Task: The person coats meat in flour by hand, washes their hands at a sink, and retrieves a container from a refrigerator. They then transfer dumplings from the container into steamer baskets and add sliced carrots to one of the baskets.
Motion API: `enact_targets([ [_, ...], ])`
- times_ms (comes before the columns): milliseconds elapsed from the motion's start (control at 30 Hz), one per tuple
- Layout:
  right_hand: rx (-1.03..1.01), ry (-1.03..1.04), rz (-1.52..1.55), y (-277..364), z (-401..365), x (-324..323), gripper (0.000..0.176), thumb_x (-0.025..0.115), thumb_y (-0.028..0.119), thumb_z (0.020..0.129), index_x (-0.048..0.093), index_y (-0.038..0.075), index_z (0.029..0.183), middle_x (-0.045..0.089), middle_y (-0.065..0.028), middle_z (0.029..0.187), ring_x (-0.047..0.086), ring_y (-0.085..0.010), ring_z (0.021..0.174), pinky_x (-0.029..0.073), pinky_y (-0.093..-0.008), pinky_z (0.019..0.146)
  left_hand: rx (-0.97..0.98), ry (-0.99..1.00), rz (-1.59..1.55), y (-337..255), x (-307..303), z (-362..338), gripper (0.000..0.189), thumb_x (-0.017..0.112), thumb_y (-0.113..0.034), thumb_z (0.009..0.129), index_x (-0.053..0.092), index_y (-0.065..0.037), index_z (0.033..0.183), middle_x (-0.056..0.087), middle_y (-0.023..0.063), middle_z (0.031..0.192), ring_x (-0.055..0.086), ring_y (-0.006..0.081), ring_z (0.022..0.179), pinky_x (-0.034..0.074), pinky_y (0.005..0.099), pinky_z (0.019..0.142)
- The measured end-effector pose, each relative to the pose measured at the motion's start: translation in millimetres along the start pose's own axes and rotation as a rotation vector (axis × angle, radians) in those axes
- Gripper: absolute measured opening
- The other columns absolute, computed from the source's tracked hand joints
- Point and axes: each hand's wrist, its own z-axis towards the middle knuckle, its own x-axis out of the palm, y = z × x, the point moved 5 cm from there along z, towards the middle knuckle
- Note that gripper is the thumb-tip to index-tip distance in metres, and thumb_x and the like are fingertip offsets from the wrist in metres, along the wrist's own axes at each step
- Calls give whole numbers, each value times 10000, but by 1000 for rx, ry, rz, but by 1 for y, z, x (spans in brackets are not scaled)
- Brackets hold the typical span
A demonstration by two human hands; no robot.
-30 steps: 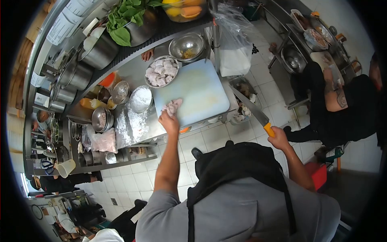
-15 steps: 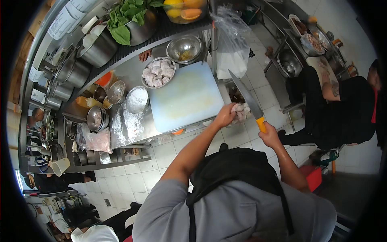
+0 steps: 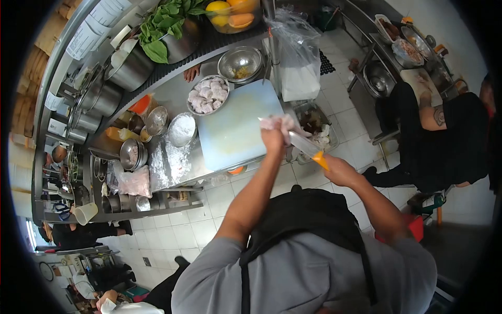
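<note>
On my feed my right hand [image 3: 341, 171] is wrapped round the yellow grip of the knife [image 3: 303, 145], and my left hand [image 3: 273, 140] pinches raw meat [image 3: 280, 124] up over the board's [image 3: 235, 125] right edge. Looks like I'm working blade against meat; I'd say the next move calls for fingers clear of the edge. Knife points forward-left, long axis slanting across my front, partly hidden by meat.

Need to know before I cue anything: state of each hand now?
Left hand: closed, holding pale raw meat.
Right hand: closed around the yellow-handled knife.
</note>
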Motion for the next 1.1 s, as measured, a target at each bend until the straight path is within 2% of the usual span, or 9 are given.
enact_targets([
  [67, -5, 17, -5, -18, -31, -12, 310, 603, 154, 800, 527, -16, 1047, 643, -282, 973, 616, -466, 933, 487, -524, 820, 144, 90, -31, -45, -20, 24, 259, 609, -50, 940, 529, -7, 1183, 677, 144, 1030, 689, 199, 829, 573, 312, 672],
  [133, 98, -12, 29, -45, -66, -9, 325, 633, 166, 771, 537, -22, 1018, 642, -280, 912, 619, -473, 891, 493, -518, 784, 351, 86, 287, -79, -67, 54, 283, 619, -50, 928, 558, 4, 1198, 683, 148, 1086, 685, 190, 876, 562, 305, 729],
  [233, 243, -157, 175, -90, -113, 15, 318, 646, 165, 750, 542, -27, 981, 638, -272, 845, 625, -472, 852, 493, -508, 740, 520, -74, 1052, -139, -124, 61, 409, 699, -222, 863, 592, -43, 1216, 684, 172, 1103, 687, 315, 948, 556, 408, 822],
  [367, 344, -260, 269, -109, -126, 31, 305, 643, 150, 745, 544, -25, 975, 637, -269, 840, 629, -463, 840, 488, -497, 721, 671, -45, 1770, -93, -193, 92, 497, 680, -406, 851, 616, -81, 1221, 687, 199, 1083, 660, 404, 954, 515, 502, 885],
  [467, 293, -222, 219, -99, -99, 31, 310, 641, 149, 744, 542, -26, 981, 634, -276, 839, 625, -467, 827, 484, -493, 711, 422, 303, 1809, -106, -147, 43, 441, 702, -364, 819, 661, -98, 1168, 704, 205, 1004, 660, 408, 946, 526, 460, 864],
  [667, 135, -205, 131, -49, -9, 28, 384, 665, 206, 788, 571, -8, 1092, 653, -259, 966, 621, -459, 939, 492, -511, 796, -100, 1030, 1854, -79, -208, -47, 306, 636, -232, 776, 712, -74, 1027, 701, 217, 947, 671, 369, 924, 523, 460, 848],
  [833, 40, -218, 57, -6, 86, 29, 384, 674, 223, 825, 574, 4, 1124, 654, -249, 1039, 619, -445, 997, 494, -505, 849, -430, 287, 785, -99, -345, -91, 391, 589, -62, 725, 661, 14, 1101, 713, 121, 914, 682, 227, 854, 533, 316, 759],
  [967, 10, -260, -30, 27, 160, 29, 358, 663, 223, 856, 571, 11, 1130, 648, -238, 1097, 615, -434, 1032, 494, -513, 871, -184, 30, 505, -155, -361, -99, 548, 448, 20, 657, 599, 35, 1184, 679, 97, 1014, 656, 195, 866, 540, 274, 726],
  [1100, 25, -288, -126, 48, 203, 31, 375, 658, 248, 887, 558, 9, 1158, 627, -216, 1147, 612, -418, 1054, 494, -510, 890, 7, -85, 374, -183, -351, -53, 570, 460, 12, 690, 569, 27, 1250, 667, 119, 1100, 663, 208, 943, 564, 301, 813],
])
